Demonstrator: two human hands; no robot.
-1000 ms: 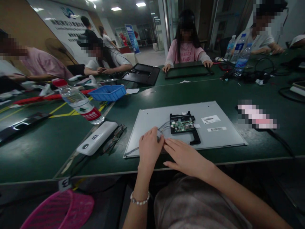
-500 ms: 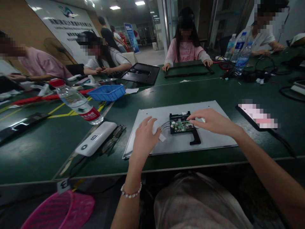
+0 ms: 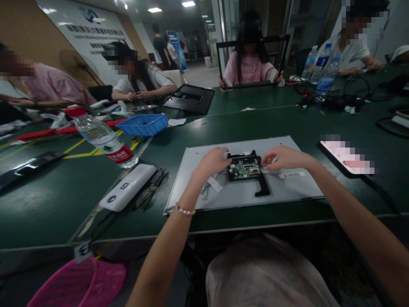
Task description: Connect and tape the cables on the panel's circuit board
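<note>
A grey flat display panel (image 3: 183,181) lies back side up on the table before me. On its middle rests a black plastic bracket (image 3: 263,185) carrying a green circuit board (image 3: 245,170). My left hand (image 3: 213,163) has its thumb and fingers closed at the bracket's upper left edge, beside thin grey cables and a white tag (image 3: 215,184). At the opposite edge, the fingers of my right hand (image 3: 284,157) are bent in a pinch on the bracket's side. Their tips are partly hidden. A white label (image 3: 292,175) shows on the panel below the right hand.
Left of the panel lie glasses (image 3: 150,189), a white power bank (image 3: 128,187) and a water bottle (image 3: 107,138), with a blue bin (image 3: 143,124) behind. A phone (image 3: 345,157) lies to the right. Across the table (image 3: 220,123), a person holds up a black frame (image 3: 252,86).
My left hand has moved right and forward to the bracket's left edge. My right hand has drawn back to its right edge, fingers curling. The person opposite has raised the black frame upright.
</note>
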